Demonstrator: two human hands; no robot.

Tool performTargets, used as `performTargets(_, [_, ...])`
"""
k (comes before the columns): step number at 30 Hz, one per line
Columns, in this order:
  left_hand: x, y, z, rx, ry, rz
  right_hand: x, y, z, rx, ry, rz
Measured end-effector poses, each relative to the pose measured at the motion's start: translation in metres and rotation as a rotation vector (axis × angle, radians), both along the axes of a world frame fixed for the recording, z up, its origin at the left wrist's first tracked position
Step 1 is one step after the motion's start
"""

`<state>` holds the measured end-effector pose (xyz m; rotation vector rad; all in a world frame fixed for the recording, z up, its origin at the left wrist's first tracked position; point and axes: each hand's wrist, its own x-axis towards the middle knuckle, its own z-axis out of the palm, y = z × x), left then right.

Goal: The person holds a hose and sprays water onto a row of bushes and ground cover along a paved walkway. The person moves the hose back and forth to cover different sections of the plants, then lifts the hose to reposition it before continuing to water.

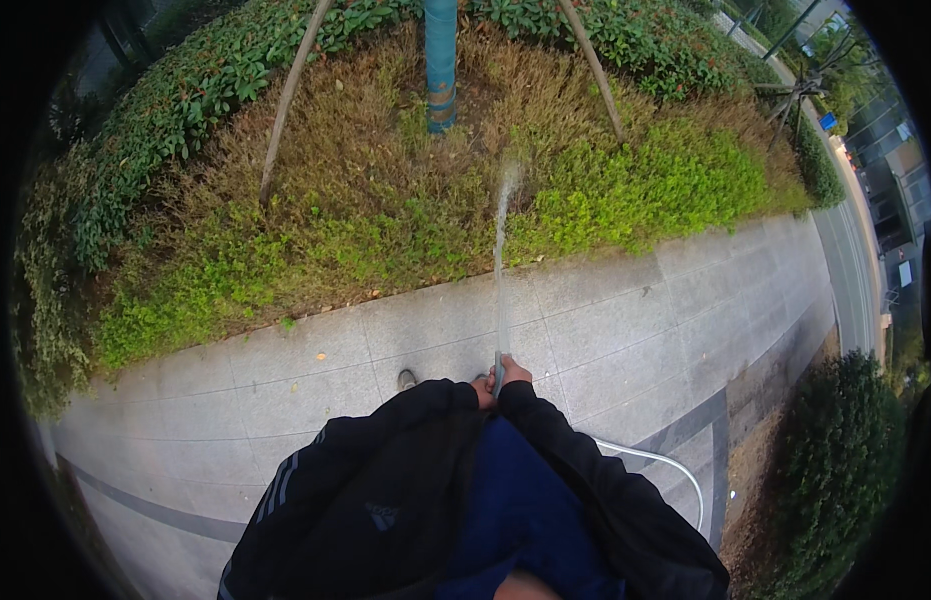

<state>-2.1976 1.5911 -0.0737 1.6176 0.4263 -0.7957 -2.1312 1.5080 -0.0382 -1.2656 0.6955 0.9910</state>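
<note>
My left hand and my right hand are close together in front of my body, both closed around the end of a grey hose. From its tip a stream of water shoots forward over the paving and lands in the low shrubs, partly brown and partly green. More of the hose curves over the ground at my right side. Ahead stands a tree trunk wrapped in blue-green material. My sleeves partly cover both wrists.
Two wooden support poles slant beside the trunk. Leafy hedges line the back of the bed. Grey stone paving runs along its front. A dark green bush grows at the lower right, near a road.
</note>
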Motion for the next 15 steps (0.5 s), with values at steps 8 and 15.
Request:
performTargets(8, [-0.022,0.013,-0.028,-0.004,0.087,0.117,-0.005,0.027,-0.005,0.003,0.068,0.210])
performTargets(15, [-0.034,0.025,-0.037,0.039,0.158,0.179,-0.010,0.045,0.000,0.020,0.039,0.422])
